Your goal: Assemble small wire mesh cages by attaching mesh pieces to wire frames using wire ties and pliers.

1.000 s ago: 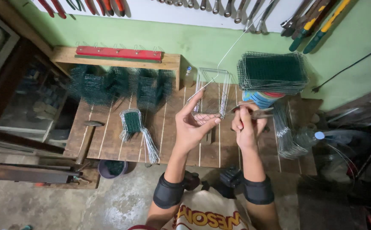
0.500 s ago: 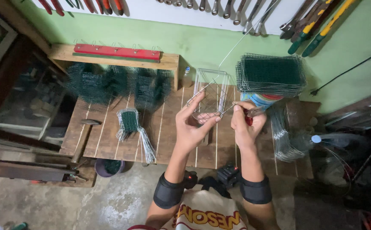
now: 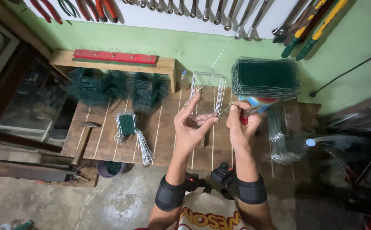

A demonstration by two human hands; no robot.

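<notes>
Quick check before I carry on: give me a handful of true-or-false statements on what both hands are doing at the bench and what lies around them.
1. The left hand holds a bare wire frame over the wooden bench. True.
2. The right hand is empty. False: it grips red-handled pliers at the frame's right edge.
3. A stack of green mesh panels sits at the bench's back right. True.
4. The hammer lies beside the right hand. False: it lies at the bench's left end, away from both hands.
5. A small green mesh piece with loose wires lies left of the left hand. True.
</notes>
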